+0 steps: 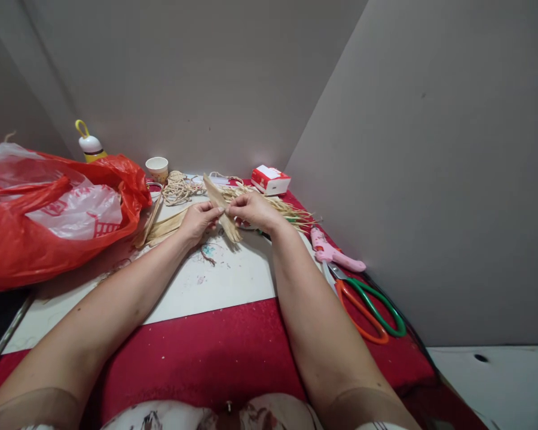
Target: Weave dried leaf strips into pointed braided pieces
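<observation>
A flat, tan strip of dried husk (214, 191) with a frayed lower end is held up over the white board (233, 275). My left hand (198, 222) pinches its left edge between thumb and fingers. From the other side, the fingertips of my right hand (253, 210) close on the strip's middle, almost touching the left thumb. More flat husk pieces (168, 227) lie beside my left wrist. Behind the right hand spreads a bundle of thin straw-like strands (296, 215), and a heap of beige cord (179, 188) sits beyond the left hand.
A red plastic bag (40, 251) bulges at the left, near a yellow-topped bottle (89, 143) and a paper cup (156, 169). A red-and-white box (270, 180) stands at the back. Right lie a pink glue gun (336, 255) and scissors (367, 307) with orange and green handles. Grey walls enclose the table.
</observation>
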### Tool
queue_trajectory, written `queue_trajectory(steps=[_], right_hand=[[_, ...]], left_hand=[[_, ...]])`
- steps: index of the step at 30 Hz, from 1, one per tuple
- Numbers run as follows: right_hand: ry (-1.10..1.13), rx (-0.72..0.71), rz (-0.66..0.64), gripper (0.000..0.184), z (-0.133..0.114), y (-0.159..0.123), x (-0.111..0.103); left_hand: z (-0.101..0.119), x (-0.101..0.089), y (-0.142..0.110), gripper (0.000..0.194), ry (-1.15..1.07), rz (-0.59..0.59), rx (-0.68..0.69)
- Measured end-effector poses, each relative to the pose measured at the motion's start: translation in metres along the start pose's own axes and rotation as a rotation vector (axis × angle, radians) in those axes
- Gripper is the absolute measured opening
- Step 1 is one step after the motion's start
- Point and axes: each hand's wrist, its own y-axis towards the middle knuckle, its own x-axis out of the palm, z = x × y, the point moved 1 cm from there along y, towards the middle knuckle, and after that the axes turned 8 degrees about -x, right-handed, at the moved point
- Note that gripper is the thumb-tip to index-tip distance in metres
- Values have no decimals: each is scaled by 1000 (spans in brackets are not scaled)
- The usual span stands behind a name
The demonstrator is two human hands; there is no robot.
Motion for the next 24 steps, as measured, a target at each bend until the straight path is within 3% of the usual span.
queue_trajectory(steps=[10,15,19,22,24], right_hand=[[-62,-34,22,18,1,1,2],[-205,-68,62,18,10,6,2],[-52,-32,371,16,13,9,-13],[73,-43,605,13,9,6,-41],[104,-81,841,15,5,1,-66]], left_hand=[[1,3,-2,19,143,59,58],[3,6,-5,19,203,80,105],[1,5,-4,19,138,71,111],[-2,-1,2,20,56,126,60],[-3,-5,5,21,6,163,17]])
